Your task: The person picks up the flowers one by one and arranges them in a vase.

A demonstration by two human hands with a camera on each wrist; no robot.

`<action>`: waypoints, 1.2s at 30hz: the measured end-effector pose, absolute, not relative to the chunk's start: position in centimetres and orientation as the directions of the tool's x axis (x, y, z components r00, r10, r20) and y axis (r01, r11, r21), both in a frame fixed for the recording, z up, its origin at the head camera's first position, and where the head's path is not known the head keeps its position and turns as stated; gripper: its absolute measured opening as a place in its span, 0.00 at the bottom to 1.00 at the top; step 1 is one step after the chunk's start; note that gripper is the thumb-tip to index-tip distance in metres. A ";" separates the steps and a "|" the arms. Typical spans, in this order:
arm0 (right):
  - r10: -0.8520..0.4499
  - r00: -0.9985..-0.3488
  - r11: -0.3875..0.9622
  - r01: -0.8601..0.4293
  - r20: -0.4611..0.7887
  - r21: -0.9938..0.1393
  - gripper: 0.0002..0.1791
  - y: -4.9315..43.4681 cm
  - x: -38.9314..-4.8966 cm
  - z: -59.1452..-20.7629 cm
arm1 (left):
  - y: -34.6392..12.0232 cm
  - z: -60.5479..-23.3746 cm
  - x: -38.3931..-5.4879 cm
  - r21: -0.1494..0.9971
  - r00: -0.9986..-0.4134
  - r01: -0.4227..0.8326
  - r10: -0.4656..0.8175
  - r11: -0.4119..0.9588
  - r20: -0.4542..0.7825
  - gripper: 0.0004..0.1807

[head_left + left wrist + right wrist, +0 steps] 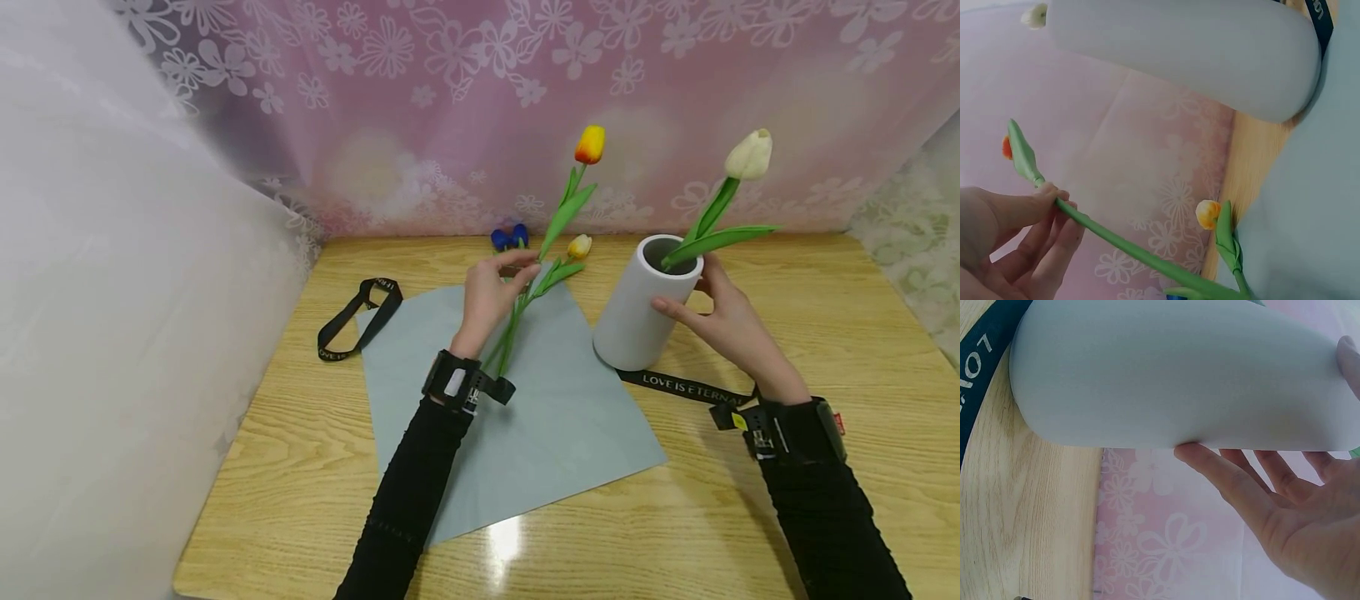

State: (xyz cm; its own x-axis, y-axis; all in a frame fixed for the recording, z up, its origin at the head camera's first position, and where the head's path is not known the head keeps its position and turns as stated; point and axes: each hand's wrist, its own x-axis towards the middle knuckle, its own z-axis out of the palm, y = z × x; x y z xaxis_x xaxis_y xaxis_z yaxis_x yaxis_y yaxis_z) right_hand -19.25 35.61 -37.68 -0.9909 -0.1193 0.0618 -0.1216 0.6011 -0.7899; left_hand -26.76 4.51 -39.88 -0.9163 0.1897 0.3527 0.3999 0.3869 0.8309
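Note:
My left hand (491, 292) pinches the green stem of a yellow-and-orange tulip (590, 145) between thumb and fingers; in the left wrist view the stem (1129, 250) runs down to the right from the fingertips. My right hand (731, 321) grips the upper part of a white vase (637, 317), thumb on the near side and fingers at its right. A white tulip (750, 156) leans to the right out of the vase mouth. Under the left hand, a whitish-yellow tulip (580, 246) lies on the sheet, with blue flowers (510, 238) behind it.
A grey-blue sheet (555, 433) covers the middle of the wooden table (300, 467). One black lettered ribbon (378, 323) lies looped at its left; another black ribbon (682, 385) lies by the vase base. A pink floral curtain (450, 125) hangs behind the table.

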 end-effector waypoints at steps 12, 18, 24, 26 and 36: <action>-0.119 -0.991 0.598 -0.120 0.060 -0.792 0.50 35.6 -19.2 -37.7 | 4.7 -39.5 -26.4 0.927 -0.919 0.348 0.250 0.142 0.306 0.16; -0.125 -0.989 0.590 -0.136 0.076 -0.796 0.50 35.7 -19.1 -37.7 | 4.8 -39.3 -26.3 0.943 -0.926 0.318 0.247 0.102 0.285 0.17; -0.128 -0.988 0.586 -0.142 0.081 -0.798 0.50 35.6 -19.1 -37.7 | 4.9 -39.2 -26.2 0.951 -0.927 0.306 0.243 0.054 0.284 0.17; -0.129 -0.988 0.588 -0.142 0.082 -0.796 0.50 35.6 -19.1 -37.7 | 4.9 -39.1 -26.1 0.952 -0.927 0.304 0.244 0.039 0.286 0.17; -0.127 -0.989 0.593 -0.138 0.077 -0.793 0.50 35.6 -19.1 -37.6 | 5.1 -38.0 -25.5 0.941 -0.903 0.335 0.272 -0.038 0.332 0.17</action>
